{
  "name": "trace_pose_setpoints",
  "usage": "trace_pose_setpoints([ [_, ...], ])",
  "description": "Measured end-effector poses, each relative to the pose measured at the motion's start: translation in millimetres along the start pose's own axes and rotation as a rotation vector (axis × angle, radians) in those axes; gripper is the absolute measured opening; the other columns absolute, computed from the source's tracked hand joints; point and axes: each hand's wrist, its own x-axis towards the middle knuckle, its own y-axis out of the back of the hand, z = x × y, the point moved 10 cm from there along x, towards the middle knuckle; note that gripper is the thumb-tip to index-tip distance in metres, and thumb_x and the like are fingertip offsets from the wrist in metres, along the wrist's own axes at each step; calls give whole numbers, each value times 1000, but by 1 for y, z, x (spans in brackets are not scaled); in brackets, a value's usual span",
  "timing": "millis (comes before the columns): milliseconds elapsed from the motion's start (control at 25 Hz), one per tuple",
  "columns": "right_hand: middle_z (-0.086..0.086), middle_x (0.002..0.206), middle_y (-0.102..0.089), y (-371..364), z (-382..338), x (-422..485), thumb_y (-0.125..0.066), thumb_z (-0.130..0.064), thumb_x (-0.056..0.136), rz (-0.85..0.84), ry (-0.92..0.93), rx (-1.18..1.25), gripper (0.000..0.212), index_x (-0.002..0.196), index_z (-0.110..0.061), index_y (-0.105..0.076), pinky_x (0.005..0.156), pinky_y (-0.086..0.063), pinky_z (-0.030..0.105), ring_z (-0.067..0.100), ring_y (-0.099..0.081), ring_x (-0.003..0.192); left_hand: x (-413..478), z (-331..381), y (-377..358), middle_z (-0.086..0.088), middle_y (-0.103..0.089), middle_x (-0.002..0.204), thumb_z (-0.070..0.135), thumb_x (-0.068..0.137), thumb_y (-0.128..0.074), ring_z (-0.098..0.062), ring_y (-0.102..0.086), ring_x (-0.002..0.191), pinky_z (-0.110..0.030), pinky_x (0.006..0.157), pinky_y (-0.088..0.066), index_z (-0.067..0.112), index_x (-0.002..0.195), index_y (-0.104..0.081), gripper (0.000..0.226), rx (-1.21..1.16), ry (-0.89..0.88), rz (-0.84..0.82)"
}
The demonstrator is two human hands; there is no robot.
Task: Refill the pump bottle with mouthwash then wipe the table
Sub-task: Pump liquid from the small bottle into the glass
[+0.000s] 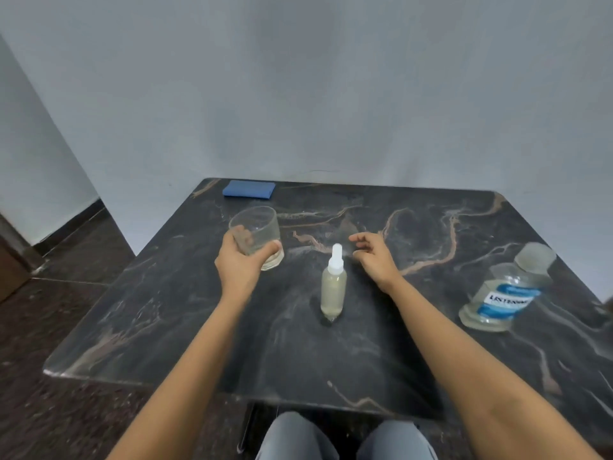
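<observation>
A small pump bottle (pixel 333 287) with a white top stands upright at the middle of the dark marble table (pixel 331 360), holding pale yellowish liquid. My left hand (pixel 240 265) grips a clear drinking glass (pixel 257 232) to the bottle's left; the glass rests on or just above the tabletop. My right hand (pixel 376 257) hovers just right of the bottle's top, fingers apart, holding nothing. A clear mouthwash bottle (pixel 507 292) with a blue label stands capped at the right edge. A folded blue cloth (pixel 249 189) lies at the far left corner.
A grey wall rises directly behind the table. Dark speckled floor lies to the left. My knees (pixel 345 439) in grey trousers show below the table's near edge.
</observation>
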Motion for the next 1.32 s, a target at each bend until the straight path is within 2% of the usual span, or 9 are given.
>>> trace_pose_setpoints([
  [200,4,127,-54,-6,-10,-58,-49,14,80,-119,-33,180,49,114,-21,-56,88,-43,21,22,-49,122,-51,-31,18,8,-63,115,33,60,-90,-10,-60,104,-24,90,-46,24,123,-55,73,-43,7,-54],
  [360,2,139,-48,-13,-43,-97,-54,1,70,-262,130,260,64,128,-23,-47,101,-41,26,17,-46,129,-67,-41,19,8,-62,115,33,60,-91,-10,-60,106,-23,89,-46,31,121,-52,72,-51,-9,-90],
  [480,-3,141,-47,-27,-60,-115,-62,-6,77,-369,218,174,62,131,-30,-43,109,-34,28,11,-42,133,-73,-41,19,5,-60,124,30,63,-90,-11,-58,111,-17,89,-41,25,129,-51,77,-59,-18,-102],
  [560,-6,135,-51,-32,-65,-117,-65,-8,83,-371,229,150,56,128,-34,-44,109,-34,30,11,-47,129,-76,-38,16,5,-56,133,28,66,-88,-7,-53,115,-11,90,-37,22,135,-47,81,-53,-45,-132],
  [720,-4,122,-59,-36,-67,-113,-65,-16,87,-312,258,95,42,124,-29,-49,104,-42,37,17,-56,117,-81,-34,14,5,-48,143,27,70,-85,0,-45,119,0,86,-31,25,138,-43,80,-49,-69,-139],
  [920,-5,113,-58,-29,-101,-115,-69,-23,85,-92,425,-11,39,116,-29,-46,92,-50,33,15,-58,105,-81,-31,15,4,-48,143,27,70,-85,-9,-49,125,-20,101,-37,25,137,-43,80,-35,-99,-126],
  [1040,-1,106,-53,-17,-124,-114,-70,-25,83,104,497,-18,41,111,-27,-41,79,-47,26,14,-56,94,-78,-35,14,5,-50,141,29,68,-86,-12,-52,124,-28,105,-41,26,137,-42,81,-28,-90,-124],
  [1160,-2,100,-48,-31,-130,-108,-65,-26,83,41,490,-115,41,111,-24,-35,73,-40,25,7,-50,83,-77,-37,15,7,-51,140,29,68,-86,-11,-52,123,-26,103,-41,27,136,-43,81,-44,-83,-128],
  [1320,-1,117,-55,-53,-141,-109,-64,-12,80,-143,570,-283,77,142,-34,-25,78,-44,24,1,-56,84,-77,-35,15,10,-52,135,28,67,-86,-9,-52,120,-21,99,-40,32,131,-44,77,-55,-93,-126],
])
